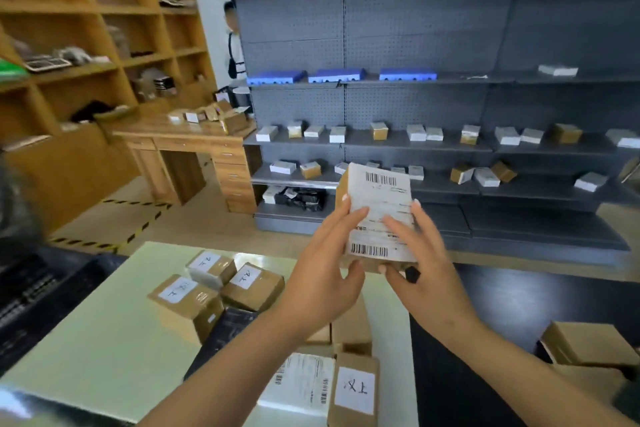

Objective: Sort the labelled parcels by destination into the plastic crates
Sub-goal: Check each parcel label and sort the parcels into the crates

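A small cardboard parcel [377, 194] with a white barcode label facing me is raised above the table, held in both hands. My left hand [322, 274] grips its left side and bottom; my right hand [426, 260] grips its right side and lies across the label. On the pale green table [104, 340] below sit several brown parcels with handwritten white labels [187, 295], [251, 284]. More labelled parcels [355, 392] and a white-labelled one [301, 385] lie near the front edge. A black crate [31, 302] stands to the left of the table.
A grey metal shelf unit [433, 149] with several small parcels stands ahead. Wooden shelves and a desk [187, 146] fill the left. A person [235, 45] stands behind the shelf unit's left end. Brown boxes [588, 343] sit at lower right over a dark surface.
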The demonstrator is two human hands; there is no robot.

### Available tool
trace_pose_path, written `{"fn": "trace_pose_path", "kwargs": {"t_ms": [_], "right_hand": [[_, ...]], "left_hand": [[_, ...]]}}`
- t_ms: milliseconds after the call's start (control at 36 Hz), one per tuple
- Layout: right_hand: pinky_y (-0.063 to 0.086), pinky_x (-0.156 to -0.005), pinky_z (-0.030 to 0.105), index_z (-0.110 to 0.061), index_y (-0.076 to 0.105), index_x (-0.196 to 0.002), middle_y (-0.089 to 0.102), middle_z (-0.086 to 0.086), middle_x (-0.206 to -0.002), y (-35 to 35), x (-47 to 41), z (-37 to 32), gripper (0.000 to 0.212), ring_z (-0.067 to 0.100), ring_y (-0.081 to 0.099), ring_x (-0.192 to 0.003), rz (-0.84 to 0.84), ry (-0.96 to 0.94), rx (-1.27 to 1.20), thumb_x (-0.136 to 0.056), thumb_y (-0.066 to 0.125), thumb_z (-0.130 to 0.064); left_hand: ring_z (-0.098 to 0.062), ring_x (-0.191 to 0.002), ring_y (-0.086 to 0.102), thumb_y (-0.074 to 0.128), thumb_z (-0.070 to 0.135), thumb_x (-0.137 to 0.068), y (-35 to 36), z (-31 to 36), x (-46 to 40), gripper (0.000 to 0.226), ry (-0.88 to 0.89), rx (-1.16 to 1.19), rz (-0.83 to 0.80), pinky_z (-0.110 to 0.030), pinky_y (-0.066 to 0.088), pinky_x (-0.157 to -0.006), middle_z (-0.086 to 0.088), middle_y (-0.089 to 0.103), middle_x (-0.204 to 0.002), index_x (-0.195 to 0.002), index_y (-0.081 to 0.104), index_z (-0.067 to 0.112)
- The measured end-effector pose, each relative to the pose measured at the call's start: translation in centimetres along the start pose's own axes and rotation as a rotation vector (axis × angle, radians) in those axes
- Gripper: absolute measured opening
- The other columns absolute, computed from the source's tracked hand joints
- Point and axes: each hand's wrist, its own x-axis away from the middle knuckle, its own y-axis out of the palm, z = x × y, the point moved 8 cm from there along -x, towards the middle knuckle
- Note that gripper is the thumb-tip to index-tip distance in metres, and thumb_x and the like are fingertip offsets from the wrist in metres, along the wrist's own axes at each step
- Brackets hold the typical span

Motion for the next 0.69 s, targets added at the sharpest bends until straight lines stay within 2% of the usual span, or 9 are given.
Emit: {"fn": "trace_pose_path", "kwargs": {"t_ms": [139,222,278,389,472,556,583,639,694], "right_hand": [[0.030,-0.086,-0.007,-0.057,0.033,-0.126,-0.001,-0.042,-0.141,-0.2,-0.8,-0.1,0.078,-0.037,0.009,-0.118,-0.078,-0.006,-0.033,-0.086,0.067,0.001],[0.032,-0.098,0.001,-0.062,0.033,-0.127,-0.007,-0.050,-0.139,0.2,-0.9,0.2,0.081,-0.023,0.012,-0.132,-0.130,-0.021,-0.051,-0.085,0.069,-0.003],[0.032,-0.100,0.003,-0.062,0.033,-0.128,-0.009,-0.051,-0.139,0.7,-0.9,0.1,0.081,-0.014,0.017,-0.137,-0.174,-0.043,-0.064,-0.086,0.069,-0.004],[0.030,-0.096,-0.002,-0.058,0.031,-0.132,-0.003,-0.043,-0.146,2.4,-0.8,-0.9,0.079,-0.014,0.018,-0.138,-0.266,-0.112,-0.072,-0.087,0.067,-0.005],[0.031,-0.097,-0.001,-0.058,0.031,-0.131,0.016,-0.023,-0.156,4.2,-0.7,-2.1,0.079,-0.008,0.028,-0.137,-0.338,-0.171,-0.078,-0.086,0.068,-0.005],[0.036,-0.093,0.000,-0.058,0.032,-0.130,0.025,-0.017,-0.154,6.5,-0.5,-3.6,0.079,-0.010,0.033,-0.132,-0.409,-0.239,-0.099,-0.085,0.069,-0.004],[0.035,-0.092,-0.001,-0.057,0.032,-0.131,0.025,-0.017,-0.154,7.5,-0.4,-4.1,0.079,-0.012,0.031,-0.132,-0.438,-0.255,-0.104,-0.085,0.069,-0.005],[0.035,-0.096,0.001,-0.052,0.033,-0.134,0.026,-0.016,-0.153,9.5,-0.2,-5.4,0.077,-0.009,0.031,-0.134,-0.488,-0.300,-0.107,-0.085,0.069,-0.005],[0.035,-0.099,0.003,-0.048,0.035,-0.135,0.028,-0.015,-0.151,11.8,0.1,-7.0,0.075,-0.007,0.031,-0.134,-0.535,-0.347,-0.129,-0.084,0.069,-0.003]], "left_hand": [[0.005,-0.140,0.023,0.066,-0.002,-0.084,-0.8,0.3,0.4,0.075,-0.049,0.006,0.064,-0.009,0.030,-0.107,0.024,0.023,-0.151,-0.139,0.036,0.040],[0.004,-0.140,0.025,0.067,-0.003,-0.083,-0.9,0.1,1.2,0.072,-0.082,0.019,0.094,-0.021,0.038,-0.108,0.031,0.022,-0.151,-0.140,0.041,0.034],[0.001,-0.141,0.027,0.068,-0.003,-0.082,-1.0,-0.3,2.0,0.072,-0.103,-0.008,0.120,-0.032,0.043,-0.106,0.034,0.018,-0.152,-0.141,0.042,0.031],[-0.004,-0.142,0.028,0.070,-0.005,-0.080,-2.0,-0.6,4.1,0.072,-0.109,-0.053,0.201,-0.033,0.046,-0.104,0.021,0.019,-0.157,-0.142,0.043,0.020],[-0.007,-0.147,0.017,0.072,-0.006,-0.078,-3.2,-1.1,6.2,0.074,-0.144,-0.119,0.264,-0.025,0.037,-0.110,0.006,0.022,-0.158,-0.143,0.041,0.015],[-0.005,-0.147,0.008,0.076,0.001,-0.079,-5.1,-2.4,9.0,0.081,-0.257,-0.175,0.314,-0.010,0.027,-0.108,0.001,0.022,-0.159,-0.144,0.034,0.027],[-0.003,-0.147,0.011,0.076,0.005,-0.080,-5.9,-2.9,10.1,0.083,-0.312,-0.165,0.341,-0.012,0.032,-0.108,0.006,0.021,-0.158,-0.143,0.032,0.033],[-0.005,-0.143,0.026,0.076,0.007,-0.079,-7.8,-3.5,12.1,0.083,-0.382,-0.150,0.389,-0.028,0.042,-0.106,0.015,0.021,-0.156,-0.141,0.031,0.040],[-0.002,-0.140,0.032,0.076,0.005,-0.078,-9.8,-3.7,14.0,0.085,-0.399,-0.199,0.427,-0.026,0.043,-0.105,0.013,0.027,-0.155,-0.139,0.032,0.045]]}}
